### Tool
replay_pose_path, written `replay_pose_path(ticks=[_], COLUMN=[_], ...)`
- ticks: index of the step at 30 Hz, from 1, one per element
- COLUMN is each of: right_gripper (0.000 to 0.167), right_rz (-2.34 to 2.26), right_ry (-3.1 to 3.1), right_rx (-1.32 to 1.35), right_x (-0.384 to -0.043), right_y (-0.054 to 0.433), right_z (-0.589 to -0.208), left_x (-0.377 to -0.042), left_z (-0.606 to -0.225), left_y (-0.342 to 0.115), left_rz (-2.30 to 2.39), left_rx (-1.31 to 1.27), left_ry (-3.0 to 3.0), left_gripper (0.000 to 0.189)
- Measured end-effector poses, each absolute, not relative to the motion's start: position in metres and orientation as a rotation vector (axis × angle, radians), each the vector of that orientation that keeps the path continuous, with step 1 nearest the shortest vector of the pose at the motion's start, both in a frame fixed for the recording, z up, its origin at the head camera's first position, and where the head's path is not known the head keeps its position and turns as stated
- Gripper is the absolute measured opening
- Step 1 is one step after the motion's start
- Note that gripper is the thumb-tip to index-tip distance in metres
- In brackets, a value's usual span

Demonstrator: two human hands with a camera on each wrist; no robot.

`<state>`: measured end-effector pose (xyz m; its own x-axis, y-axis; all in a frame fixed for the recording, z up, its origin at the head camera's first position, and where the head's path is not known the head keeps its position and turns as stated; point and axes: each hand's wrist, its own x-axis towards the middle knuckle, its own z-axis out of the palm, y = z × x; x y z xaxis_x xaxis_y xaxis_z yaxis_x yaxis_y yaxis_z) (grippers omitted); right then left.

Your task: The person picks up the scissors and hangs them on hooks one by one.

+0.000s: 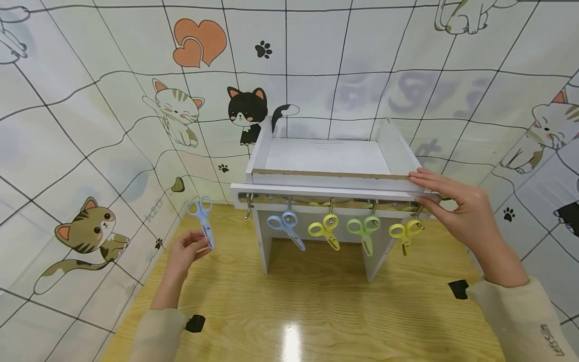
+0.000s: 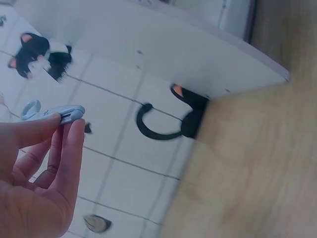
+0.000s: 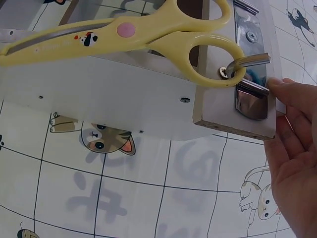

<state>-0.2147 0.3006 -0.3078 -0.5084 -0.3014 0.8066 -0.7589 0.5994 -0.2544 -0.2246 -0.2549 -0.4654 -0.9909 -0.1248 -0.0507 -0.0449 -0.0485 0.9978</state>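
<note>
My left hand [image 1: 186, 251] pinches blue scissors [image 1: 199, 213] by the blade end, handle loops pointing up, to the left of a white rack [image 1: 325, 179]. In the left wrist view the scissors [image 2: 62, 113] lie between thumb and fingertips. My right hand [image 1: 461, 206] grips the rack's right front corner, fingers over the top edge and thumb below at the hook rail. Close to that thumb, yellow scissors [image 3: 124, 37] hang by a loop on a metal hook [image 3: 250, 60]. Along the rail also hang blue scissors [image 1: 288, 224], yellow scissors [image 1: 326, 230] and green scissors [image 1: 364, 230].
At the rail's left end a metal hook [image 1: 249, 205] sticks out. The rack's side panels stand on a wood-grain table [image 1: 289, 306]. A cat-patterned sheet [image 1: 316, 50] covers the walls behind and beside it. Black patches [image 1: 459, 289] lie near both sleeves.
</note>
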Motion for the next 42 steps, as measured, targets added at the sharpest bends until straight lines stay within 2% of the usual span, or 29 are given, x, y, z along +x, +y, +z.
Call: replay_pose_path(ticks=[10,15,23,28,36,42], right_gripper=[0.04,0.046,0.045,0.044,0.044,0.046], right_rz=[0.786,0.781,0.784,0.789,0.793,0.797], right_ry=[-2.081,-2.078,-2.075,-2.076,-2.072,-2.068], right_rx=[0.835,0.841,0.848,0.844,0.851,0.852], right_x=[-0.215,-0.215,-0.214,-0.214,-0.212,-0.212], right_y=[0.303,0.303,0.303,0.303,0.302,0.301], right_z=[-0.308,-0.307,-0.306,-0.306,-0.305,-0.306], left_x=[-0.207,-0.203,-0.199,-0.202,-0.209,-0.211], left_z=[-0.426,-0.423,-0.427,-0.43,-0.441,-0.449], left_y=[-0.235,-0.232,-0.224,-0.217,-0.212,-0.211], left_rz=[-2.146,-2.119,-2.075,-2.1,-2.07,-2.054], left_rx=[-0.167,-0.337,-0.703,-0.895,-0.921,-0.902], left_ry=[-2.106,-2.081,-2.126,-2.139,-2.217,-2.253], left_gripper=[0.009,0.014,0.027,0.027,0.007,0.01])
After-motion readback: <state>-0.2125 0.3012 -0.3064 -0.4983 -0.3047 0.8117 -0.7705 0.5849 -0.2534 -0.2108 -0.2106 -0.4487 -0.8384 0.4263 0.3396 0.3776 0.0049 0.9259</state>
